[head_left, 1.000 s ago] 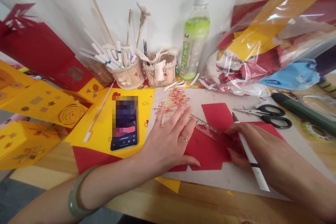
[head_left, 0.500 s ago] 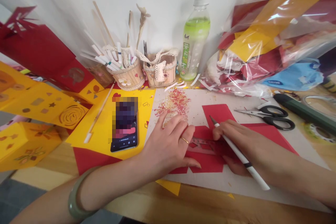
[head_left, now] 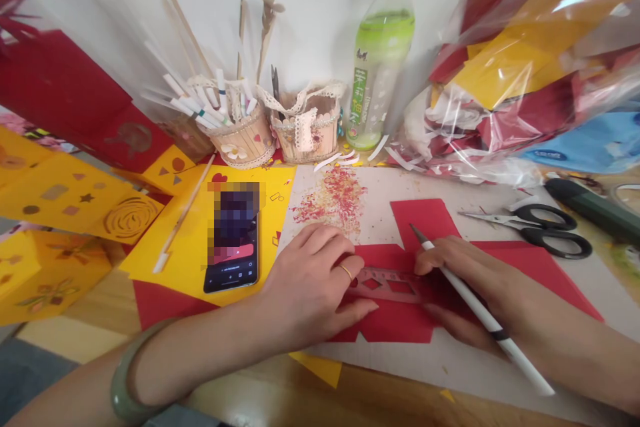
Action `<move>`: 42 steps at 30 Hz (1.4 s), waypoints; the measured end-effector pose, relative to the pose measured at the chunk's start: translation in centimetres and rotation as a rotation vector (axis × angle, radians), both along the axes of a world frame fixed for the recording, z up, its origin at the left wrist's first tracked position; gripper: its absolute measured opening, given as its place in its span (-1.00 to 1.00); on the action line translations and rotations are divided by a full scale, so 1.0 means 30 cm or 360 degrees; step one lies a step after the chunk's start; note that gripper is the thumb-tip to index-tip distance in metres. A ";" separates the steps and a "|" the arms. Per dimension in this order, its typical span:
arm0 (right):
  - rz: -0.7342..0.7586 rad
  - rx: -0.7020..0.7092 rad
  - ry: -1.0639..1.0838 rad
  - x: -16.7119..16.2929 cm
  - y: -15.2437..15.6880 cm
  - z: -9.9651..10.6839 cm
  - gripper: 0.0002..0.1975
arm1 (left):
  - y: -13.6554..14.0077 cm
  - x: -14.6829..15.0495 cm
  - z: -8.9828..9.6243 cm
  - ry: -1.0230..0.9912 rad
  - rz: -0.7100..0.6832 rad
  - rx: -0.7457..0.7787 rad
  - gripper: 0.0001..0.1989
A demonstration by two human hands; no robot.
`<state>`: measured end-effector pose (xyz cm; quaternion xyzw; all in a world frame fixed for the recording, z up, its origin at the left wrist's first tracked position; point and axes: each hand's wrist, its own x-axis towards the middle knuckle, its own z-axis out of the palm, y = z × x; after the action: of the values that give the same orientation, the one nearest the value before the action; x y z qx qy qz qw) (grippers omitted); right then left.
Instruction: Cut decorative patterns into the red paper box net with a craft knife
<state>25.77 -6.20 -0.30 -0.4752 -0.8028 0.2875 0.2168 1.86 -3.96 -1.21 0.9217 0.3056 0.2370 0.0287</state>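
A clear stencil ruler [head_left: 387,285] with cut-out shapes lies across a notched piece of red paper [head_left: 400,323]. My left hand [head_left: 320,280] is bent over the ruler's left end, fingertips curled and partly hidden, thumb resting on the paper. Between the thumb and fingers of my right hand [head_left: 480,287] is a white pen-shaped craft tool [head_left: 473,307] with a black band. Its dark pointed tip faces up and left, off the paper surface. The lower fingers of that hand are beside the ruler's right end, which they partly cover.
A phone [head_left: 233,267] lies on yellow paper [head_left: 175,267] at left. Black-handled scissors [head_left: 545,223] lie at right. Behind stand decorated wooden cups [head_left: 240,143] of pens, a green drink bottle [head_left: 383,60] and a clear bag of paper scraps [head_left: 480,127]. Red and yellow crumbs [head_left: 333,197] dot the white board.
The fingers of my left hand have curled in from a more spread pose. More of the ruler's cut-outs shows between my hands. The view has shifted slightly; my right hand keeps the white tool.
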 end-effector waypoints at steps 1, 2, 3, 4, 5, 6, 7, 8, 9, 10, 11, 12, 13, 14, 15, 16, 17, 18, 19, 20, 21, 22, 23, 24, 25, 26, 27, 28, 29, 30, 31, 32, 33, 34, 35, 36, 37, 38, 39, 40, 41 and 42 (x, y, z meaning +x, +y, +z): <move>0.0066 -0.0008 -0.0018 0.002 0.002 -0.002 -0.92 | 0.000 0.000 -0.001 -0.0016 0.0008 -0.0018 -0.67; 0.0116 -0.0015 -0.0032 0.004 0.005 -0.004 -0.94 | 0.000 -0.001 -0.001 -0.0026 0.0013 -0.0026 -0.68; 0.0136 -0.0024 -0.0042 0.005 0.007 -0.006 -0.95 | 0.001 -0.002 -0.002 -0.0029 0.0015 -0.0030 -0.70; 0.0125 -0.0034 -0.0045 0.005 0.009 -0.007 -0.95 | 0.001 -0.002 -0.002 -0.0030 0.0014 -0.0030 -0.72; 0.0109 -0.0040 -0.0042 0.004 0.011 -0.008 -0.94 | 0.002 -0.003 -0.002 -0.0026 0.0013 -0.0036 -0.74; 0.0101 -0.0052 -0.0045 0.003 0.012 -0.010 -0.93 | 0.003 -0.003 -0.002 -0.0020 0.0013 -0.0046 -0.76; 0.0100 -0.0062 -0.0051 0.002 0.012 -0.011 -0.93 | 0.003 -0.003 -0.001 -0.0013 0.0014 -0.0060 -0.77; 0.0101 -0.0072 -0.0061 0.001 0.012 -0.012 -0.92 | 0.003 -0.003 0.000 -0.0011 0.0016 -0.0078 -0.77; 0.0104 -0.0081 -0.0072 0.001 0.012 -0.014 -0.92 | 0.003 -0.004 0.001 -0.0013 0.0021 -0.0097 -0.78; 0.0104 -0.0077 -0.0078 0.001 0.012 -0.015 -0.92 | 0.003 -0.004 0.002 -0.0018 0.0026 -0.0117 -0.78; 0.0108 -0.0070 -0.0087 0.001 0.011 -0.017 -0.91 | 0.003 -0.005 0.003 -0.0024 0.0031 -0.0140 -0.78; 0.0110 -0.0051 -0.0095 0.002 0.011 -0.019 -0.91 | 0.003 -0.006 0.004 -0.0035 0.0037 -0.0162 -0.79; 0.0112 -0.0029 -0.0103 0.003 0.012 -0.020 -0.91 | 0.003 -0.007 0.005 -0.0044 0.0046 -0.0187 -0.79; 0.0122 -0.0013 -0.0114 0.003 0.012 -0.021 -0.91 | 0.004 -0.008 0.005 -0.0054 0.0053 -0.0210 -0.79; 0.0127 -0.0005 -0.0128 0.003 0.013 -0.022 -0.91 | 0.005 -0.008 0.006 -0.0065 0.0057 -0.0231 -0.79; 0.0134 -0.0004 -0.0140 0.003 0.013 -0.021 -0.91 | 0.006 -0.008 0.006 -0.0076 0.0060 -0.0252 -0.80; 0.0140 -0.0010 -0.0150 0.003 0.013 -0.020 -0.92 | 0.008 -0.007 0.007 -0.0085 0.0061 -0.0272 -0.80; 0.0136 -0.0008 -0.0153 0.003 0.013 -0.019 -0.93 | 0.010 -0.007 0.007 -0.0091 0.0061 -0.0293 -0.80; 0.0140 -0.0007 -0.0152 0.003 0.012 -0.017 -0.93 | 0.011 -0.006 0.007 -0.0096 0.0060 -0.0309 -0.80; 0.0138 0.0000 -0.0149 0.004 0.011 -0.016 -0.94 | 0.013 -0.006 0.007 -0.0097 0.0058 -0.0320 -0.79; 0.0139 0.0007 -0.0144 0.005 0.009 -0.015 -0.94 | 0.014 -0.005 0.006 -0.0097 0.0058 -0.0325 -0.79; 0.0142 0.0010 -0.0143 0.007 0.008 -0.015 -0.93 | 0.016 -0.005 0.006 -0.0099 0.0056 -0.0325 -0.79; 0.0139 0.0014 -0.0146 0.009 0.007 -0.015 -0.93 | 0.017 -0.006 0.004 -0.0103 0.0053 -0.0320 -0.79; 0.0139 0.0018 -0.0153 0.010 0.007 -0.016 -0.93 | 0.018 -0.006 0.003 -0.0108 0.0050 -0.0317 -0.80; 0.0143 0.0018 -0.0163 0.010 0.007 -0.017 -0.93 | 0.020 -0.007 0.002 -0.0114 0.0047 -0.0313 -0.80; 0.0143 0.0028 -0.0161 0.010 0.008 -0.018 -0.93 | 0.021 -0.007 0.000 -0.0122 0.0045 -0.0312 -0.81; 0.0146 0.0031 -0.0159 0.009 0.009 -0.018 -0.93 | 0.022 -0.008 0.000 -0.0129 0.0042 -0.0312 -0.81; 0.0146 0.0033 -0.0156 0.007 0.010 -0.018 -0.93 | 0.023 -0.008 -0.001 -0.0133 0.0037 -0.0318 -0.81; 0.0147 0.0032 -0.0151 0.006 0.011 -0.016 -0.93 | 0.024 -0.009 0.000 -0.0137 0.0033 -0.0327 -0.81; 0.0147 0.0029 -0.0147 0.004 0.012 -0.014 -0.93 | 0.025 -0.009 0.001 -0.0141 0.0029 -0.0338 -0.82; 0.0146 0.0024 -0.0142 0.004 0.012 -0.012 -0.94 | 0.025 -0.009 0.003 -0.0149 0.0023 -0.0349 -0.83; 0.0142 0.0009 -0.0146 0.003 0.012 -0.010 -0.94 | 0.026 -0.010 0.005 -0.0153 0.0018 -0.0361 -0.84; 0.0138 -0.0001 -0.0145 0.003 0.012 -0.009 -0.94 | 0.026 -0.011 0.008 -0.0153 0.0010 -0.0370 -0.85; 0.0131 -0.0003 -0.0137 0.004 0.011 -0.007 -0.94 | 0.026 -0.013 0.011 -0.0145 0.0002 -0.0377 -0.86; 0.0126 -0.0005 -0.0130 0.004 0.011 -0.006 -0.94 | 0.027 -0.015 0.013 -0.0131 -0.0006 -0.0381 -0.86; 0.0124 0.0000 -0.0124 0.004 0.011 -0.006 -0.94 | 0.027 -0.017 0.015 -0.0115 -0.0010 -0.0386 -0.87; 0.0127 0.0006 -0.0121 0.005 0.011 -0.005 -0.95 | 0.028 -0.019 0.016 -0.0099 -0.0012 -0.0391 -0.87; 0.0137 0.0013 -0.0118 0.004 0.012 -0.005 -0.95 | 0.029 -0.021 0.016 -0.0088 -0.0015 -0.0392 -0.88; 0.0150 0.0019 -0.0115 0.004 0.012 -0.004 -0.96 | 0.031 -0.024 0.016 -0.0084 -0.0018 -0.0386 -0.88; 0.0162 0.0016 -0.0117 0.004 0.014 -0.003 -0.96 | 0.033 -0.026 0.016 -0.0081 -0.0023 -0.0376 -0.89; 0.0174 0.0012 -0.0119 0.004 0.015 -0.002 -0.96 | 0.035 -0.028 0.016 -0.0079 -0.0033 -0.0361 -0.88; 0.0186 0.0002 -0.0126 0.003 0.017 0.000 -0.97 | 0.037 -0.030 0.016 -0.0070 -0.0049 -0.0340 -0.88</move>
<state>25.87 -5.71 -0.31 -0.4383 -0.8374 0.2800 0.1679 0.97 -2.84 -0.73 0.9127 0.3141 0.2226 0.1371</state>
